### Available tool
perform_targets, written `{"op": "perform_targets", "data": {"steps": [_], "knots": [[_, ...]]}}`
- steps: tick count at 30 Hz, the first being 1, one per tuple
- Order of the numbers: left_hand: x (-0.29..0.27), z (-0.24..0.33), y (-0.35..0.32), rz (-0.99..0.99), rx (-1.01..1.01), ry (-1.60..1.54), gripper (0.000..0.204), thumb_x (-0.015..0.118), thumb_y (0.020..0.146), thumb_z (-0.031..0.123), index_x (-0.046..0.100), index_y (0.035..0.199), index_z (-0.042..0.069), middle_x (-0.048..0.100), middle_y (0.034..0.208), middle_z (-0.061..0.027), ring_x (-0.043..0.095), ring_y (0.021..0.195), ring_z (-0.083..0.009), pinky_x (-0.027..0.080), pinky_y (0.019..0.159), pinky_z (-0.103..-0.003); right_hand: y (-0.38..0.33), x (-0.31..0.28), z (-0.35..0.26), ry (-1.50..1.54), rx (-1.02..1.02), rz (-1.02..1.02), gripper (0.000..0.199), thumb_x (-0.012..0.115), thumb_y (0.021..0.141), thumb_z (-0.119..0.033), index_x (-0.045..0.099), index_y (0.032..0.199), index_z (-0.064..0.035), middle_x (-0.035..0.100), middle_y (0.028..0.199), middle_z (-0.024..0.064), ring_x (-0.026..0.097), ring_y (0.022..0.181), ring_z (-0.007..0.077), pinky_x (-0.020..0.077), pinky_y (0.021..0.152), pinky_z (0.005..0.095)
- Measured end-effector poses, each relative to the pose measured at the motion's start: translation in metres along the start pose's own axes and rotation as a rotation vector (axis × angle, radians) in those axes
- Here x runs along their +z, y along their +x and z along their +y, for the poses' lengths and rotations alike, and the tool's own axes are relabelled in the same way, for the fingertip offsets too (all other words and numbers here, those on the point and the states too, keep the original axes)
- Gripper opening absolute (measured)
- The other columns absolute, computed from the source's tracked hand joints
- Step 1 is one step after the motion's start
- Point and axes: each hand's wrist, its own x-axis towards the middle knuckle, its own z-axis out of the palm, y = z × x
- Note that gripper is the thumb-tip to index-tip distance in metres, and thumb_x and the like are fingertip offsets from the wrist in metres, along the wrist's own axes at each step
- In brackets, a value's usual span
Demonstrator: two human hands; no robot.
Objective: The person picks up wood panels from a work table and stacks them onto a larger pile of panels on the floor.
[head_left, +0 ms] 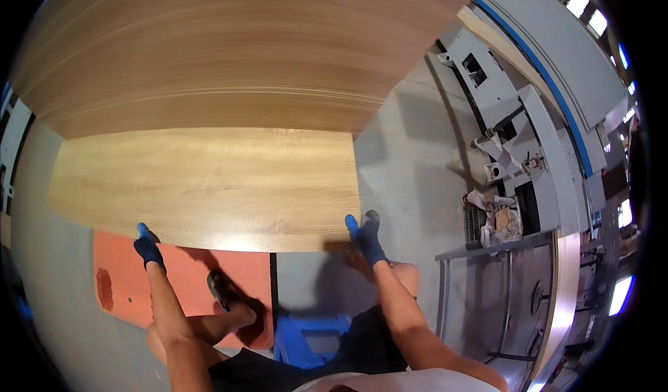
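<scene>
A long, light wood-grain board [216, 183] stretches across the middle, its near edge toward me. My left hand [146, 244], in a dark blue glove with a bright blue fingertip, grips that near edge left of centre. Its thumb lies on top and the other fingers are mostly hidden underneath. At the near right corner my right hand [367, 236], gloved alike, holds the board with the thumb on its face. Grey fingertips show just outside the right edge. Directly behind the board rises a large mass of browner wood-grain panelling [229, 58].
An orange-red mat [188, 280] lies under my sandalled foot. Below me is a blue plastic stool [306, 336]. On the right stands a long grey machine [501, 92] with a blue strip, and a crate of scraps [502, 221] beside its frame. Grey floor [410, 155] shows between.
</scene>
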Motion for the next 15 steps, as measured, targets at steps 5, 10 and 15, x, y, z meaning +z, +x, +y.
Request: {"op": "perform_targets", "data": {"steps": [5, 10, 15], "knots": [[0.008, 0.02, -0.023, -0.11, -0.228, 0.075, 0.045, 0.044, 0.076, 0.058, 0.05, 0.064, 0.016, 0.037, 0.048, -0.0004, 0.03, 0.039, -0.0131, 0.025, 0.038, -0.027, -0.005, -0.001, -0.003, 0.08, 0.17, -0.05, 0.05, 0.05, 0.08, -0.043, 0.053, 0.106, 0.0004, 0.059, 0.095, 0.0218, 0.054, 0.094, 0.0339, 0.0402, 0.082, 0.0372], [0.018, 0.001, -0.1, -0.394, -0.2, 0.036, 0.037, 0.045, 0.08, 0.053, 0.046, 0.065, 0.019, 0.039, 0.053, 0.0015, 0.034, 0.04, -0.0131, 0.028, 0.035, -0.03, -0.047, 0.003, 0.013, 0.651, 0.329, -0.196, 0.045, 0.051, 0.082, -0.04, 0.052, 0.105, -0.002, 0.056, 0.086, 0.007, 0.051, 0.078, 0.0164, 0.0411, 0.066, 0.0295], [0.029, -0.022, -0.265, -0.67, -0.338, 0.04, 0.055, 0.05, 0.079, 0.049, 0.046, 0.112, 0.004, 0.049, 0.106, -0.0088, 0.05, 0.083, -0.0202, 0.044, 0.065, -0.035, -0.14, 0.002, 0.034, 0.986, 0.7, -0.239, 0.043, 0.052, 0.082, -0.038, 0.05, 0.113, -0.0085, 0.057, 0.103, 0.0083, 0.055, 0.091, 0.0224, 0.042, 0.077, 0.0364]]}}
